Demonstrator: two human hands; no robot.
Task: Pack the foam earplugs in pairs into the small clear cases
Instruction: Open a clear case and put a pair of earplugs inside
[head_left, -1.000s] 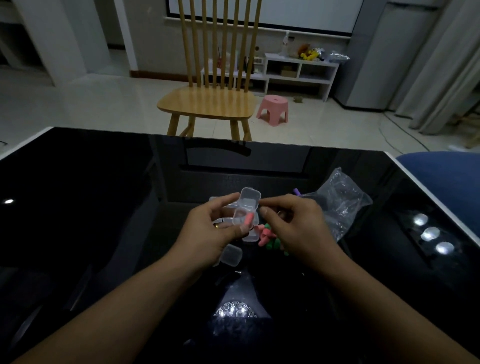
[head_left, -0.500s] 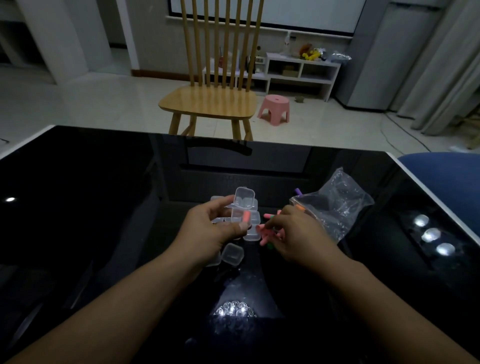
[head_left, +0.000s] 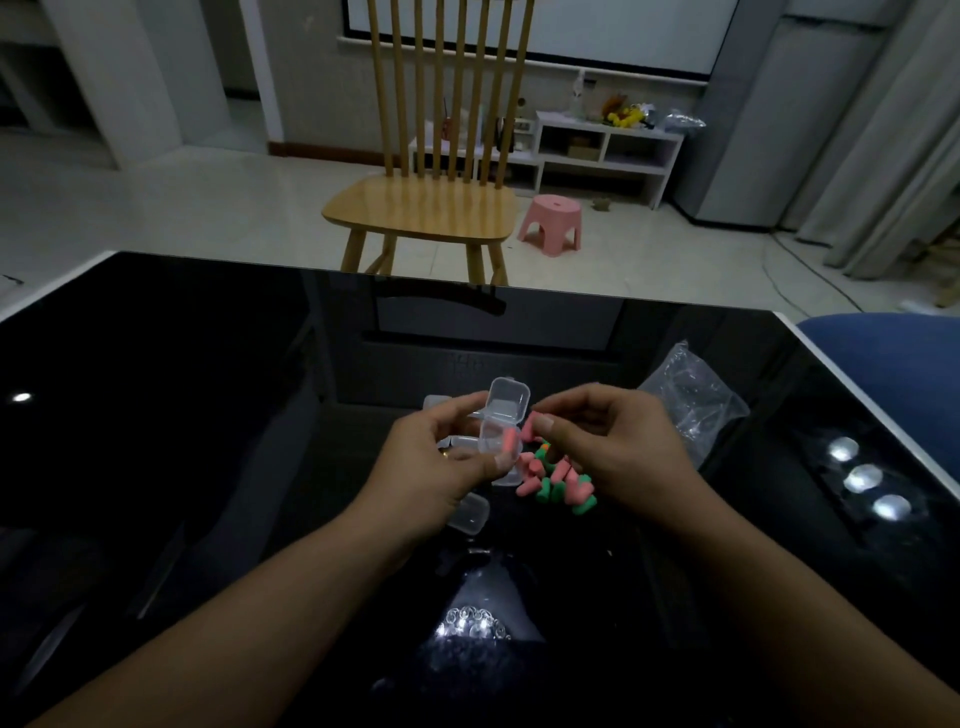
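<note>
Hands (head_left: 436, 462) pinch open case (head_left: 501, 423) and earplug (head_left: 530, 428).

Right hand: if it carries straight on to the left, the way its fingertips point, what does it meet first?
Most likely the open clear case held in the left hand. The right hand pinches a pink earplug just beside the case's open side; one pink earplug already sits inside. Depth is unclear, so it may pass slightly in front.

You could read no text, label, brand or number on anything in this dim view.
</note>
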